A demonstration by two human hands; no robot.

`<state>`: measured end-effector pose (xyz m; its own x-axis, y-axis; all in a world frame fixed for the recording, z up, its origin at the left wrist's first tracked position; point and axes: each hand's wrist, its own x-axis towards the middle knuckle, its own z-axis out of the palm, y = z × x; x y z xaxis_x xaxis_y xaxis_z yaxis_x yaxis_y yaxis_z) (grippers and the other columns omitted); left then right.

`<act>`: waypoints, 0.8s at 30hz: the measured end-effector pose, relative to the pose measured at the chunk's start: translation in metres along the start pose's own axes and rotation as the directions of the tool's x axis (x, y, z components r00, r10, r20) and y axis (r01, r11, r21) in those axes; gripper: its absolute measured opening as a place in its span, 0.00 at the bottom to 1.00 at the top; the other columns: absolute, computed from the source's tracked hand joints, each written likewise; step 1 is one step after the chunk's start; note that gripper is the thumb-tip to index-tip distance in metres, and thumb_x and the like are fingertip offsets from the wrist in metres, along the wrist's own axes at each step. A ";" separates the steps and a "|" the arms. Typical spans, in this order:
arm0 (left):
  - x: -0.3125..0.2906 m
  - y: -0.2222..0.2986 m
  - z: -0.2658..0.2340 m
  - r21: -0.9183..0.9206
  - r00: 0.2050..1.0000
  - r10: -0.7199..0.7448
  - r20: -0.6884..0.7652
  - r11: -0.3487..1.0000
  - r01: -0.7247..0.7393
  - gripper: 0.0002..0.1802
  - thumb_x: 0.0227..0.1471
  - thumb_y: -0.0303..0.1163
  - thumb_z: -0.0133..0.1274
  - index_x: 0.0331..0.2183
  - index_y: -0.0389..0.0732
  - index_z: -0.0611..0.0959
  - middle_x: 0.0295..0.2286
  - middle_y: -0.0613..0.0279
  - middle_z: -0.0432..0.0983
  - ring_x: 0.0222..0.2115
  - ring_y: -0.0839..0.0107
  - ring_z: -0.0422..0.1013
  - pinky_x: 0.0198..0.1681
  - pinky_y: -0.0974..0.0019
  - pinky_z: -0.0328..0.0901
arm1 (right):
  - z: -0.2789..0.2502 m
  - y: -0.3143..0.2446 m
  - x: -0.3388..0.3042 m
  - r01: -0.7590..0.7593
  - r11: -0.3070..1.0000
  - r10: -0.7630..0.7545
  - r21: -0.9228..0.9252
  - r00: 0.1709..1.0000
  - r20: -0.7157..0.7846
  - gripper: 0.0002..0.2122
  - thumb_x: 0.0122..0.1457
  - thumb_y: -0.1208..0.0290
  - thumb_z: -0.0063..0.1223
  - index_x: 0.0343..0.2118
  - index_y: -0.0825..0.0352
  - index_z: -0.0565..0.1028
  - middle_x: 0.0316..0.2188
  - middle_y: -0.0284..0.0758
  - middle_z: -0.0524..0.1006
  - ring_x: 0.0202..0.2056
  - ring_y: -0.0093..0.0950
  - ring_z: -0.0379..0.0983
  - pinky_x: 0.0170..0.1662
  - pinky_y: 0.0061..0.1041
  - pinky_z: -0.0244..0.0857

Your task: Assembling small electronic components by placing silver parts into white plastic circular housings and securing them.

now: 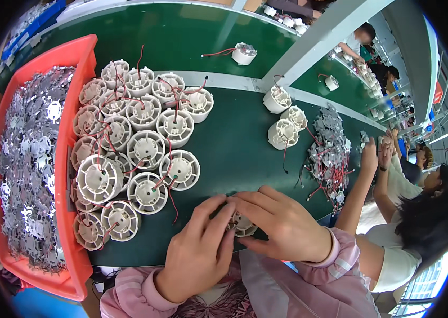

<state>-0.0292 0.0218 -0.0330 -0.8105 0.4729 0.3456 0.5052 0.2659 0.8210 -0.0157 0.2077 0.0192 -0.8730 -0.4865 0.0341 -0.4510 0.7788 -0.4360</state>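
Note:
Near the table's front edge, both my hands close round a white round plastic housing (243, 228), mostly hidden beneath the fingers. My left hand (197, 245) grips its left side, with the fingertips meeting at the top. From the right, my right hand (286, 221) curls over it, thumb along the near side. To the left stands a crowd of similar white plastic housings (146, 150), round and ribbed, with red and black wires coming out of them. A smaller group of the same housings (283, 133) stands ahead and to the right.
A red bin (83, 159) full of thin silver metal plates (33, 169) stands at the left. On the right lies a pile of metal parts with red wires (330, 156). A grey post (319, 45) rises beyond. Another person's hand (369, 156) reaches in at right.

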 end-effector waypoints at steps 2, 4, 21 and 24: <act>-0.001 -0.001 0.001 -0.041 0.999 -0.050 0.009 0.998 0.051 0.17 0.46 0.22 0.56 0.41 0.33 0.76 0.33 0.52 0.71 0.25 0.58 0.73 0.26 0.63 0.70 | 0.005 0.000 -0.004 0.008 1.000 -0.007 0.029 0.998 -0.059 0.31 0.36 0.74 0.67 0.48 0.74 0.71 0.43 0.44 0.73 0.37 0.40 0.71 0.39 0.33 0.69; -0.004 -0.002 0.001 -0.058 0.997 -0.079 0.023 0.995 0.081 0.16 0.46 0.21 0.57 0.40 0.33 0.76 0.31 0.52 0.71 0.24 0.58 0.72 0.25 0.63 0.69 | 0.008 0.001 -0.006 -0.009 0.999 0.012 0.044 0.997 -0.077 0.30 0.36 0.74 0.67 0.48 0.74 0.71 0.43 0.44 0.73 0.36 0.40 0.71 0.38 0.33 0.69; -0.009 -0.003 0.002 0.190 0.998 -0.062 0.029 0.980 0.056 0.06 0.45 0.16 0.56 0.26 0.33 0.75 0.19 0.55 0.68 0.19 0.59 0.67 0.20 0.65 0.60 | 0.027 0.005 -0.017 -0.071 0.989 0.104 0.129 0.957 -0.270 0.29 0.36 0.73 0.67 0.47 0.71 0.73 0.42 0.44 0.74 0.35 0.39 0.75 0.37 0.31 0.71; -0.014 -0.005 0.008 0.214 0.999 0.001 0.034 0.977 -0.009 0.06 0.44 0.16 0.55 0.26 0.33 0.74 0.20 0.54 0.68 0.19 0.58 0.67 0.21 0.65 0.60 | 0.024 0.012 -0.018 -0.057 0.990 0.098 0.126 0.934 -0.343 0.27 0.39 0.73 0.67 0.46 0.71 0.73 0.41 0.43 0.74 0.34 0.39 0.75 0.36 0.30 0.71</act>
<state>-0.0180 0.0206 -0.0452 -0.7992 0.5018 0.3307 0.5638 0.4356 0.7017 -0.0010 0.2160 -0.0077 -0.9233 -0.2428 0.2976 -0.3734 0.7490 -0.5473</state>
